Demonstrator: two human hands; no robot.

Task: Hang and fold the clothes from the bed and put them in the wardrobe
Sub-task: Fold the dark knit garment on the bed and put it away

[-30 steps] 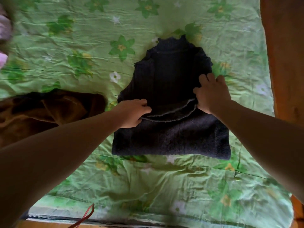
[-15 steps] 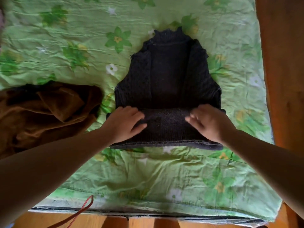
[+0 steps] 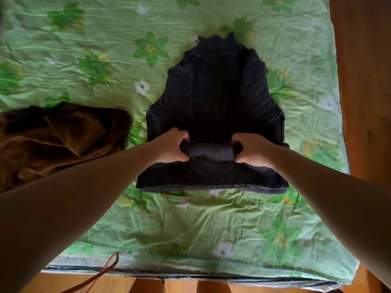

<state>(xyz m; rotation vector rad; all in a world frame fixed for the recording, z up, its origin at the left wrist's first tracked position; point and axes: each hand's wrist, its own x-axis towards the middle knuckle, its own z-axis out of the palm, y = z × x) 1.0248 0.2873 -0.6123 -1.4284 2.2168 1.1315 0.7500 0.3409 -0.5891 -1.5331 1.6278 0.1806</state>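
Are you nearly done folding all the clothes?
Not nearly. Done: the sweater has its sleeves folded in over its middle. In hand: the left hand and right hand grip a fold near its hem. Left: finishing that fold, then the brown garment, crumpled on the bed. No wardrobe is in view.

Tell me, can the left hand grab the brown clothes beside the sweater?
Probably, once it lets go: the left hand grips a fold of the dark sweater. The brown garment lies close on its left on the sheet, nothing between them.
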